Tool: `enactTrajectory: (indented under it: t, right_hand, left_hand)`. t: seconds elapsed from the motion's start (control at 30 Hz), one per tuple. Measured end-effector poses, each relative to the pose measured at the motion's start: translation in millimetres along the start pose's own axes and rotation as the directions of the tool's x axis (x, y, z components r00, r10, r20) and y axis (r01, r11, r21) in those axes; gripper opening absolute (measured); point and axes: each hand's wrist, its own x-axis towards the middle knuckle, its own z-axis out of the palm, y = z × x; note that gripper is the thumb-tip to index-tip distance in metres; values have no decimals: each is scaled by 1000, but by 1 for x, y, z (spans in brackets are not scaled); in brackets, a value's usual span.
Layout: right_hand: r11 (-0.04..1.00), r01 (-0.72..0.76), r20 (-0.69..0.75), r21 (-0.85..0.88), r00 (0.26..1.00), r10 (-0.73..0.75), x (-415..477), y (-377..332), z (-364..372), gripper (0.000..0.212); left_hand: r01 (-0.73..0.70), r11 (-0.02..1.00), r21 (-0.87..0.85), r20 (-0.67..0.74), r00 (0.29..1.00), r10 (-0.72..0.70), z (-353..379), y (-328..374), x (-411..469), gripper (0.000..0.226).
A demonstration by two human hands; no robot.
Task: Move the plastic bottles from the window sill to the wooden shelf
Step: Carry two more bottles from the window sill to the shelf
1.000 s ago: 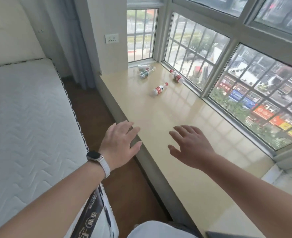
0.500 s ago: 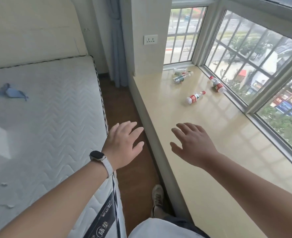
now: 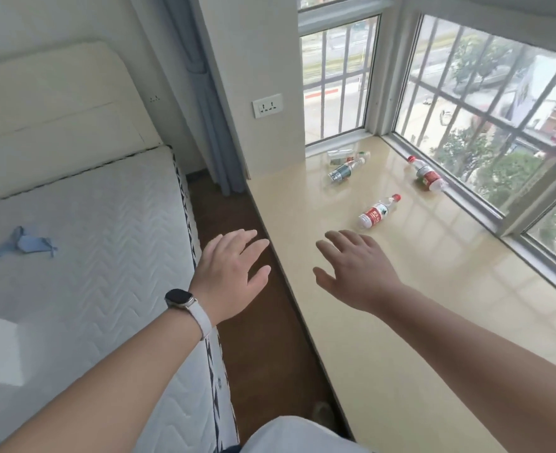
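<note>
Closer to the bottles, hands bare
Left hand (image 3: 229, 276) and right hand (image 3: 356, 269) spread, holding nothing; nearest bottle (image 3: 378, 211) lies ahead on the window sill (image 3: 384, 322), bed (image 3: 90, 256) now wider at left

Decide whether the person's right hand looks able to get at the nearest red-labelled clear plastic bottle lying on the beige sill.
Probably yes: the right hand is open and empty, the red-labelled bottle lies just beyond its fingertips, and only bare sill lies between.

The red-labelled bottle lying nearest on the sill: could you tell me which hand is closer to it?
Right. The right hand hovers over the sill just short of the red-labelled bottle; the left hand hangs off the sill's edge, farther away.
</note>
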Motion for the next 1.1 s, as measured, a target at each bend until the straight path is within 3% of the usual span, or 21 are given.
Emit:
enactTrajectory:
  t: [0.17, 0.43, 0.77, 1.1]
  right_hand:
    - [999, 0, -34, 33, 999, 1, 36, 14, 6, 49]
    - [998, -3, 21, 55, 1000, 2, 104, 9, 32, 50]
    - [997, -29, 111, -76, 993, 38, 235, -14, 50, 55]
    - [990, -9, 84, -138, 996, 21, 373, -67, 74, 49]
  left_hand:
    - [6, 999, 40, 47, 999, -8, 4, -22, 29, 49]
    - [2, 1000, 30, 11, 1000, -3, 15, -77, 77, 48]
    - [-15, 999, -31, -20, 1000, 15, 49, -202, 156, 45]
    - [21, 998, -62, 22, 1000, -19, 68, -345, 217, 47]
